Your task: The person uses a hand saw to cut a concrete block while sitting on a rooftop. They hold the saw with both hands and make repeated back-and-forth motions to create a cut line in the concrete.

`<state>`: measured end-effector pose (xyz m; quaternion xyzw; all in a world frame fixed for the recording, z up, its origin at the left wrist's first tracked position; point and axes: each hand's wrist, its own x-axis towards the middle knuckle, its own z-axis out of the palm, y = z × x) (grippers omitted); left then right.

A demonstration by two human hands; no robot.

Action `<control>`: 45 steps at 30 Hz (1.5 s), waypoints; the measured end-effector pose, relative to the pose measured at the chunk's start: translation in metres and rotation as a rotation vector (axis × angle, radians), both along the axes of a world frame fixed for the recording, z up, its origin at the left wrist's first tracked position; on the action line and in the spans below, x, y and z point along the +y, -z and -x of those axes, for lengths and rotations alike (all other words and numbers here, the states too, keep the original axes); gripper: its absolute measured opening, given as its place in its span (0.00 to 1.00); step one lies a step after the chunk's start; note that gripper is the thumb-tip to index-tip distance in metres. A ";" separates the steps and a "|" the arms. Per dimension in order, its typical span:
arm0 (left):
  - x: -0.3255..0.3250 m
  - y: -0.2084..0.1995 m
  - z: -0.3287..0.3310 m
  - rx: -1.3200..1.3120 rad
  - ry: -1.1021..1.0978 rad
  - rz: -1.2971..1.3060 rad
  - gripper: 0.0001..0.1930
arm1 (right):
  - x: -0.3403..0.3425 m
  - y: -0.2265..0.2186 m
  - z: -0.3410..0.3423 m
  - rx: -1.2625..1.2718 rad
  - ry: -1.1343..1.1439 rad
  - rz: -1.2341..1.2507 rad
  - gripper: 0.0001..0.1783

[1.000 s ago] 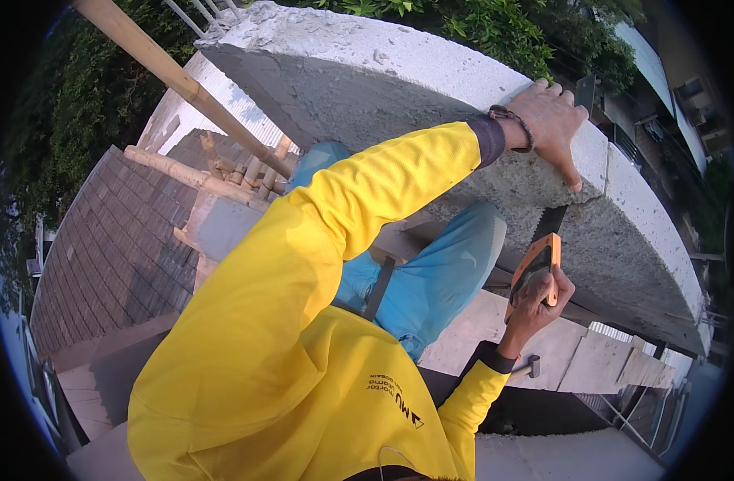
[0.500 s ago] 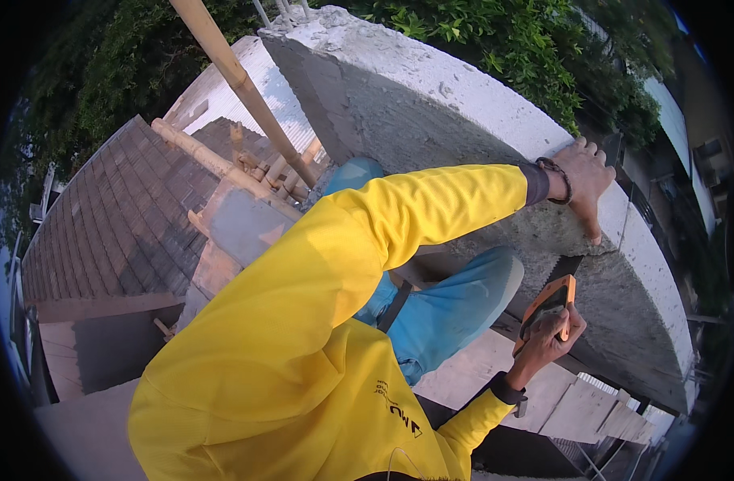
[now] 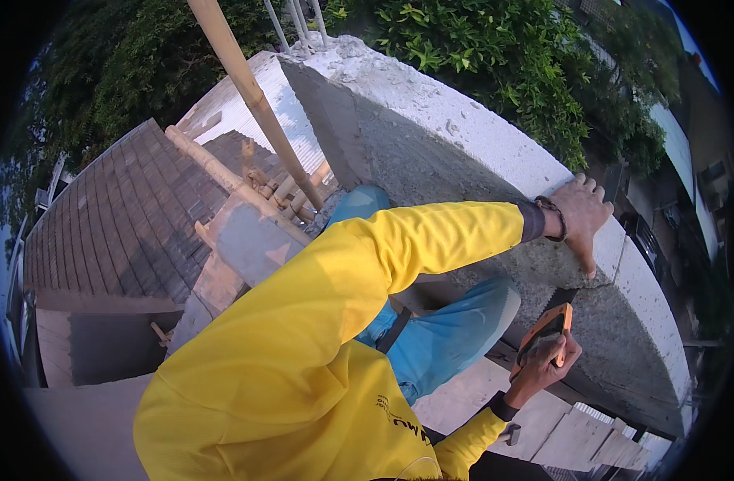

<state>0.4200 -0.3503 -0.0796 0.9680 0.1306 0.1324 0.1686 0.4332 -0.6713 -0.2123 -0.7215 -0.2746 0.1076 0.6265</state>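
Observation:
My left hand (image 3: 579, 215), a dark bracelet at its wrist, rests on the pale top of a block wall (image 3: 463, 144). Its fingers are spread over the top and the thumb points down the near face. Below it, my right hand (image 3: 548, 362) is closed round the orange and black handle of a handsaw (image 3: 564, 319). A short stretch of dark blade shows between the handle and the grey near face of the wall. The rest of the blade is hidden, so how deep it sits cannot be told.
My bent blue-trousered leg (image 3: 455, 333) is beside the wall. A bamboo pole (image 3: 255, 96) rises at the left, near thin metal rods (image 3: 297, 20) at the wall's far end. A tiled roof (image 3: 110, 224) slopes at the left. Planks (image 3: 535, 417) lie below the right hand. Trees stand beyond.
The whole view has shifted, so the wall sits lower in the picture. The saw handle has drawn slightly away from my left hand. That hand keeps its place on the wall.

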 end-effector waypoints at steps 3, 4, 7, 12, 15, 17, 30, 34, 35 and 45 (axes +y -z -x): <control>0.001 0.002 0.002 -0.026 0.006 -0.018 0.59 | 0.014 0.020 -0.038 -0.238 0.062 0.045 0.18; -0.002 0.006 0.002 -0.039 0.013 0.006 0.59 | 0.005 0.023 -0.035 -0.198 0.068 0.079 0.19; 0.008 0.007 -0.002 -0.027 0.032 -0.006 0.60 | -0.034 0.017 -0.002 -0.089 0.066 0.127 0.19; 0.004 0.011 -0.007 -0.047 0.022 0.016 0.62 | -0.090 -0.016 0.080 -0.048 0.150 0.198 0.16; 0.000 0.011 -0.007 -0.029 0.009 0.022 0.61 | -0.051 -0.017 0.063 -0.055 0.211 0.135 0.16; -0.001 0.010 -0.006 -0.053 -0.004 0.001 0.61 | -0.002 -0.004 0.018 -0.022 0.075 0.062 0.16; -0.001 0.012 -0.011 -0.050 -0.008 0.020 0.60 | -0.082 0.010 0.041 -0.087 0.161 0.199 0.20; -0.004 0.009 -0.010 -0.018 -0.011 0.018 0.60 | 0.005 0.007 -0.016 -0.350 0.094 0.073 0.18; -0.005 0.009 -0.010 -0.033 -0.023 0.014 0.60 | 0.018 0.007 -0.027 -0.307 0.105 0.080 0.19; 0.000 0.015 -0.012 -0.052 -0.029 -0.016 0.62 | 0.004 0.019 -0.011 -0.135 0.004 -0.089 0.36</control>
